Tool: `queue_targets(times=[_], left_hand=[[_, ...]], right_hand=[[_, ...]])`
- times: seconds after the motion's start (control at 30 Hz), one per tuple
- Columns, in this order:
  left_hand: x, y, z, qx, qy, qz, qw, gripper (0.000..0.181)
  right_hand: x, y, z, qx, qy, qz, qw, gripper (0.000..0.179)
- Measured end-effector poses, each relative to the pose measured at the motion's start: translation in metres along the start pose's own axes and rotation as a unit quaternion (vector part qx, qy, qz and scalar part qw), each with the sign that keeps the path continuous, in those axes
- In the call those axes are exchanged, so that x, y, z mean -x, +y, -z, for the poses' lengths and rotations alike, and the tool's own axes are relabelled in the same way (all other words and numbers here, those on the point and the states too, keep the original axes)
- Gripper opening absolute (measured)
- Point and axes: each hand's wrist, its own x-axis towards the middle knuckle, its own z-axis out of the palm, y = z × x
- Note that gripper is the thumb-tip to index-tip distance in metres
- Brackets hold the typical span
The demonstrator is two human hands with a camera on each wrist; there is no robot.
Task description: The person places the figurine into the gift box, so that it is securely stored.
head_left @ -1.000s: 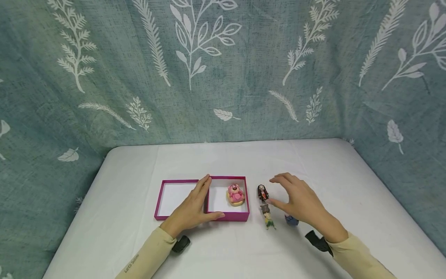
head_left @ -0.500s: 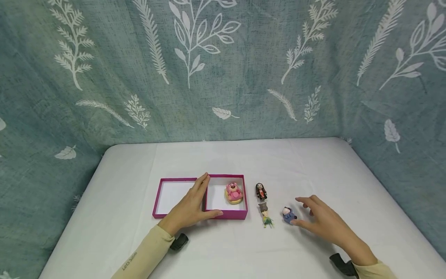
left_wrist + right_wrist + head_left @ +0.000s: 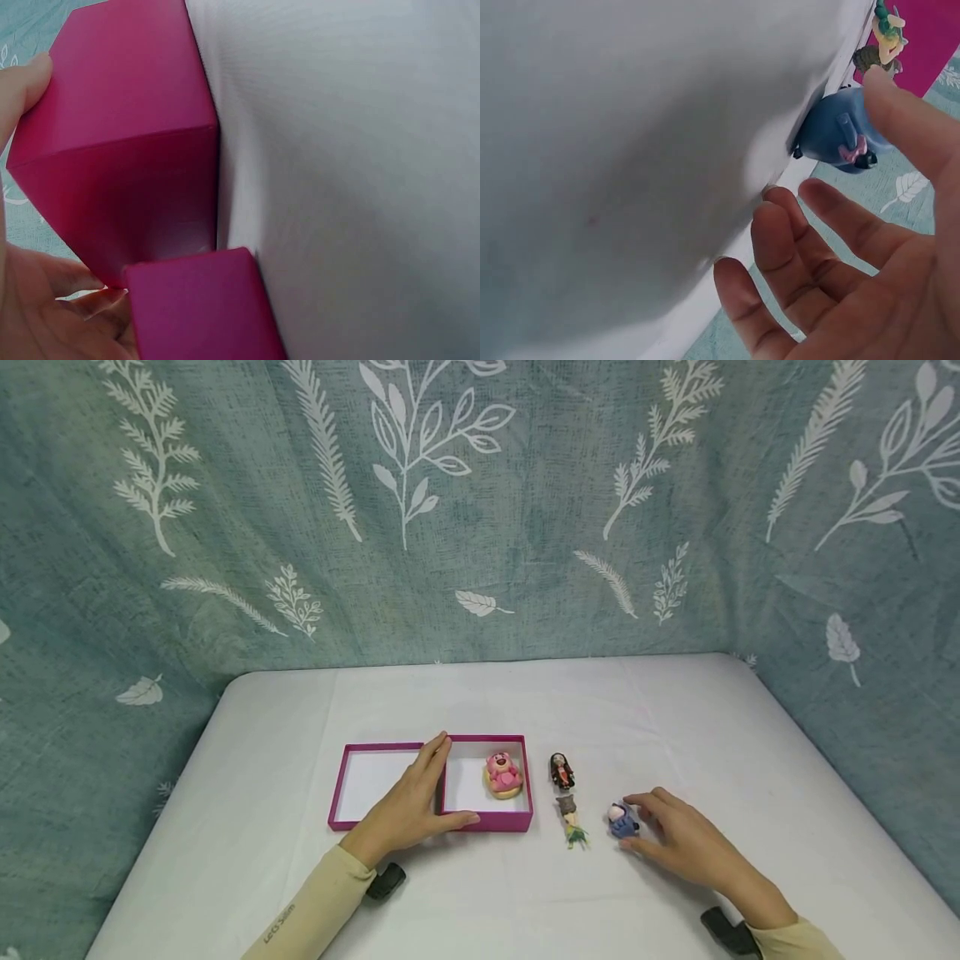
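My left hand (image 3: 402, 806) grips the magenta box (image 3: 491, 821), thumb along its front wall and fingers along its left side up to the back corner. Inside the box, at the right, sits a pink bear figurine (image 3: 503, 774) on a yellow base. Around the small blue donkey figurine (image 3: 622, 822) my right hand (image 3: 686, 843) spreads its thumb and forefinger. In the right wrist view the thumb overlaps the donkey figurine (image 3: 832, 131), while a gap parts it from the other fingers; whether the thumb touches cannot be told.
The shallow magenta lid (image 3: 360, 789) lies left of the box, partly behind my left hand. Right of the box lie a dark-haired figurine (image 3: 561, 772) and a grey-and-green figurine (image 3: 572, 821). A white cloth (image 3: 480, 893) covers the table; a patterned curtain (image 3: 540, 527) hangs behind.
My right hand has drawn back from beside the dark-haired figurine, moving right and nearer, then come in around the donkey figurine. My left hand keeps its place on the box.
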Motion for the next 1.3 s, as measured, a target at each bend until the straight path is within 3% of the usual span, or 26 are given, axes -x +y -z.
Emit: queue_targets(times=[0.3, 0.57, 0.77, 1.3], left_hand=[[-0.001, -0.001, -0.001, 0.001, 0.000, -0.002, 1.0000, 0.116], [0.000, -0.002, -0.001, 0.006, -0.001, 0.001, 1.0000, 0.116], [0.000, 0.000, 0.001, 0.000, -0.005, 0.004, 1.0000, 0.115], [0.000, 0.002, 0.001, -0.005, -0.003, 0.001, 1.0000, 0.115]], right_hand=[[-0.011, -0.006, -0.004, -0.012, -0.016, -0.003, 0.9998, 0.065], [-0.022, -0.009, -0.007, -0.007, -0.034, -0.015, 0.9993, 0.051], [-0.020, -0.009, -0.003, -0.009, -0.043, -0.027, 0.9987, 0.056], [-0.012, -0.001, 0.004, -0.014, -0.071, 0.023, 0.9971, 0.049]])
